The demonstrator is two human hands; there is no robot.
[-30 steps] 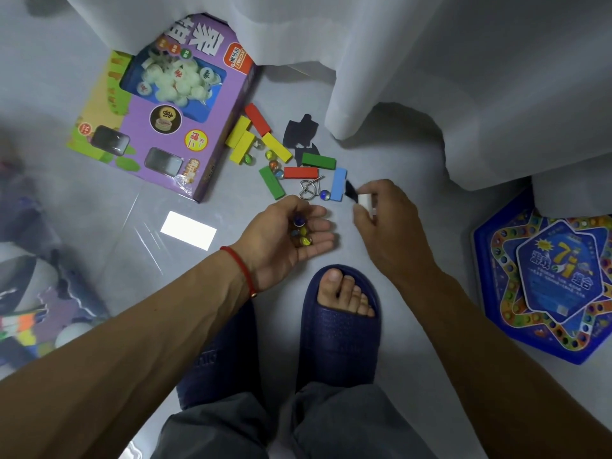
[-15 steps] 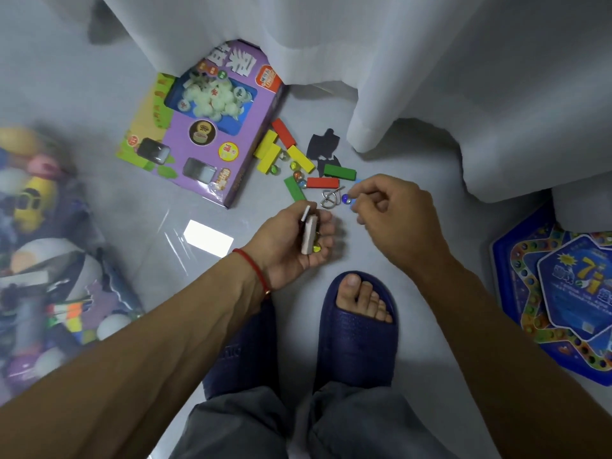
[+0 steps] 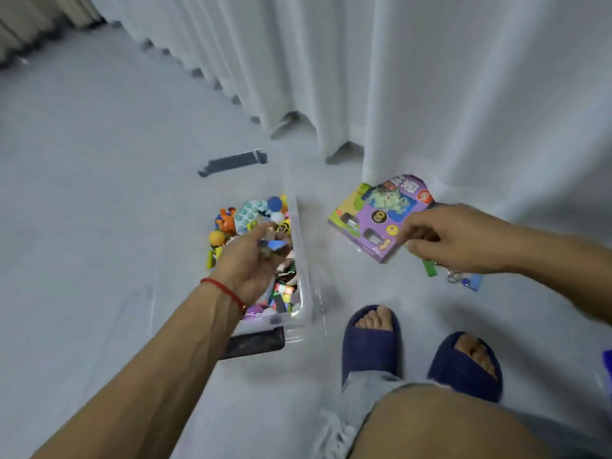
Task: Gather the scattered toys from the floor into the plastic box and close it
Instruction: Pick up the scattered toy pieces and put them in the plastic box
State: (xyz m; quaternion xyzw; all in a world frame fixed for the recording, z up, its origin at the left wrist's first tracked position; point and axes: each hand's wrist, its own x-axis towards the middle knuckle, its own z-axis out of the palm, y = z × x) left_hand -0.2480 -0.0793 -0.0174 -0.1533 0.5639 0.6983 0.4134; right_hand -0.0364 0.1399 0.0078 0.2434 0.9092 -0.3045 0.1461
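Now, left hand [image 3: 251, 260] around small toys [image 3: 272, 246].

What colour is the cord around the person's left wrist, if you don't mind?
Red; the cord shows clearly in the head view, just below the left hand.

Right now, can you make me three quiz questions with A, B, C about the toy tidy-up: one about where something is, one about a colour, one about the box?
1. Where is the left hand?
A. over the plastic box
B. on the curtain
C. under a slipper

2. What colour are the slippers?
A. red
B. dark blue
C. yellow

3. How is the plastic box?
A. closed
B. tipped over
C. open, with toys inside

Answers:
1 A, the hand holds small pieces above the box.
2 B, both slippers are dark blue.
3 C, no lid covers it and colourful toys show inside.
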